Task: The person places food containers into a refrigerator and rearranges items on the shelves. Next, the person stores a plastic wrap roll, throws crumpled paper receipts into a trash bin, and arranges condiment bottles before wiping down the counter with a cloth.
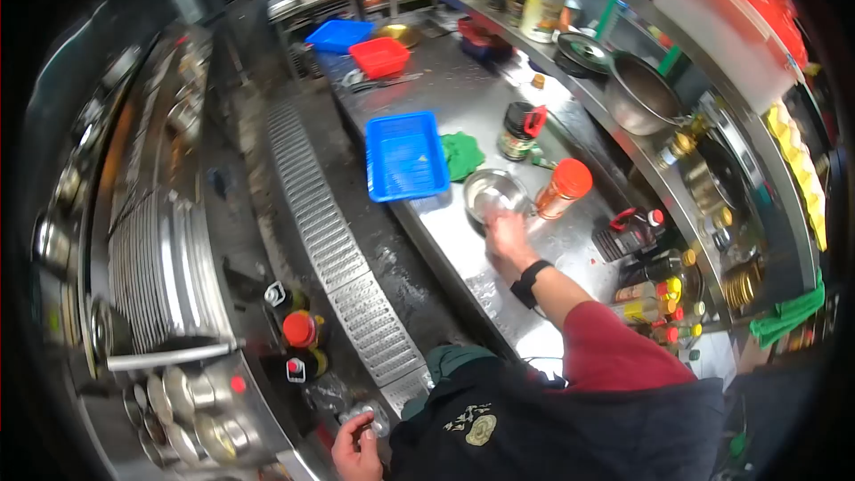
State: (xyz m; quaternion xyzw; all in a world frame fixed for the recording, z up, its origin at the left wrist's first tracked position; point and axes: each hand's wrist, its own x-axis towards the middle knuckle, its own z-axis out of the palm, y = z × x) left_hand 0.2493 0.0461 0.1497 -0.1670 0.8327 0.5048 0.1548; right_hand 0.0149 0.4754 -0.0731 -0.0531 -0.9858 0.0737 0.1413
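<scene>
My right hand (507, 237), a dark band on its wrist, reaches over the near rim of a round metal bowl (482, 187) on the steel counter. Its fingers look pinched together at the bowl's near side; their tips are blurred, and what they hold cannot be made out. Just right of the bowl stands a jar with an orange-red lid (571, 178). Behind it are a dark jar with a red flip lid (517, 132) and a crumpled green cloth (461, 156). Low beside my body, my left hand (358, 452) hangs with fingers loosely bent and apart, nothing visible in it.
A blue plastic basket (407, 196) sits at the counter's left edge. Farther back are a red basket (380, 57) and another blue one (339, 35). Sauce bottles (659, 312) crowd the right side under a shelf with a large pot (639, 96). A floor grate (325, 214) runs along the left.
</scene>
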